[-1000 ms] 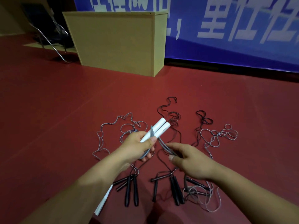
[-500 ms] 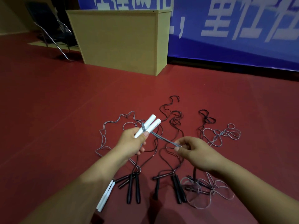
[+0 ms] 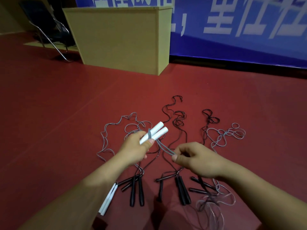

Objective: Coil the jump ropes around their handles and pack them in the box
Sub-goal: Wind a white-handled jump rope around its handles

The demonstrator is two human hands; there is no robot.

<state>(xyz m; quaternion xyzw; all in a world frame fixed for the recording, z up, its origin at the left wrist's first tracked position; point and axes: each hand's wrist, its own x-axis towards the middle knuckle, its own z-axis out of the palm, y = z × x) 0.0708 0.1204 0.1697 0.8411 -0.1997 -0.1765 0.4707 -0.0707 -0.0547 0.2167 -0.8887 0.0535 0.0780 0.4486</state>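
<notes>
White handles [image 3: 155, 133], paired, sit above the red floor [image 3: 58, 113] in the left hand's [image 3: 134, 149] grasp; the right hand [image 3: 197, 159] pinches their grey rope [image 3: 166, 149]. Other ropes [image 3: 179, 120] lie beyond, black handles [image 3: 137, 190] nearer.

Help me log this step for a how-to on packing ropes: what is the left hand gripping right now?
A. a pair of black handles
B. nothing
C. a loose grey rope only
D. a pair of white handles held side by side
D: the left hand is wrapped round the white handles, which lie side by side with grey rope looped on them and running to the right hand, which pinches it.
</notes>
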